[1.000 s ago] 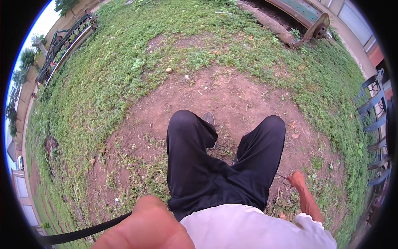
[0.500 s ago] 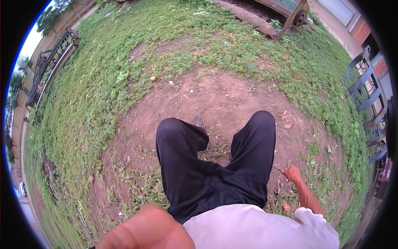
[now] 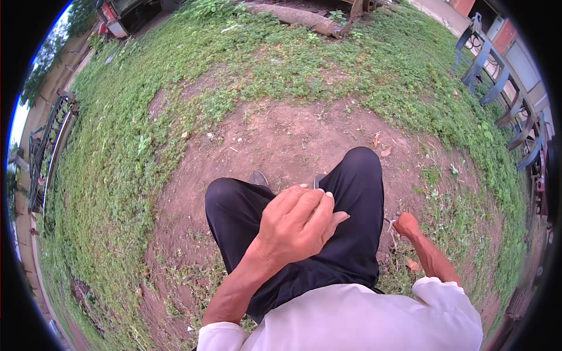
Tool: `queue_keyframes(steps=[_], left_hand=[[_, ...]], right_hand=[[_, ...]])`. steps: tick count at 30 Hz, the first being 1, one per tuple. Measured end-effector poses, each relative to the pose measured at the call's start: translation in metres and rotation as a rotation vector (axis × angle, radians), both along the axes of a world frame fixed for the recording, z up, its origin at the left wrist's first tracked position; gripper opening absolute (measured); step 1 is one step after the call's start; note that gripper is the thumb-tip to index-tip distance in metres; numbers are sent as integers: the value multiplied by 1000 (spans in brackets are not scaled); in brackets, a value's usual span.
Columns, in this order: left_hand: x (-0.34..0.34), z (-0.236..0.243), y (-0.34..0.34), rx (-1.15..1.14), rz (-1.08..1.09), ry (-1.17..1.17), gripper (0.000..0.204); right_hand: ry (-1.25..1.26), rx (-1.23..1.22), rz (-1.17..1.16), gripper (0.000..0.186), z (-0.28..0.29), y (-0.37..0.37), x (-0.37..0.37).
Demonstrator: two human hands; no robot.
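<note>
My left hand is raised in front of my lap, its back toward me. Its fingers are loosely bent, the thumb stands apart, and nothing shows in it; the palm is hidden. Low beside my right knee, my right hand is closed in a fist. A thin, pale, forked plant stem or twig sticks out from it, just above the soil. The part inside the fist is hidden. Dark trousers cover my bent legs between the two hands.
Bare reddish soil lies before my feet, ringed by low green weeds. A log lies at the far side. Blue-grey metal frames stand at the right. Dry leaves lie near my right arm.
My left hand has moved from the lower edge up and right to above my lap. My right hand stays low on the right, still closed. The view has turned somewhat to the right.
</note>
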State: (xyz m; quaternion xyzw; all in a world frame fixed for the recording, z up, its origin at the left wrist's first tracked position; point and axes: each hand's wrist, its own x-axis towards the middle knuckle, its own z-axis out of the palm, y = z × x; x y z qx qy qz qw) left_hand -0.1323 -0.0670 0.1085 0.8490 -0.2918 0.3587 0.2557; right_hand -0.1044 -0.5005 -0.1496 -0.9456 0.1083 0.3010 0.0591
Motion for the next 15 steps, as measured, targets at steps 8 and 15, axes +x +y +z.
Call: queue_keyframes(steps=[8, 15], left_hand=[[7, -34, -63, 204, -382, 222, 24], [45, -30, -126, 324, -603, 250, 16]], right_hand=[[216, 196, 59, 41, -48, -66, -33], [105, 79, -161, 41, -30, -23, -54]])
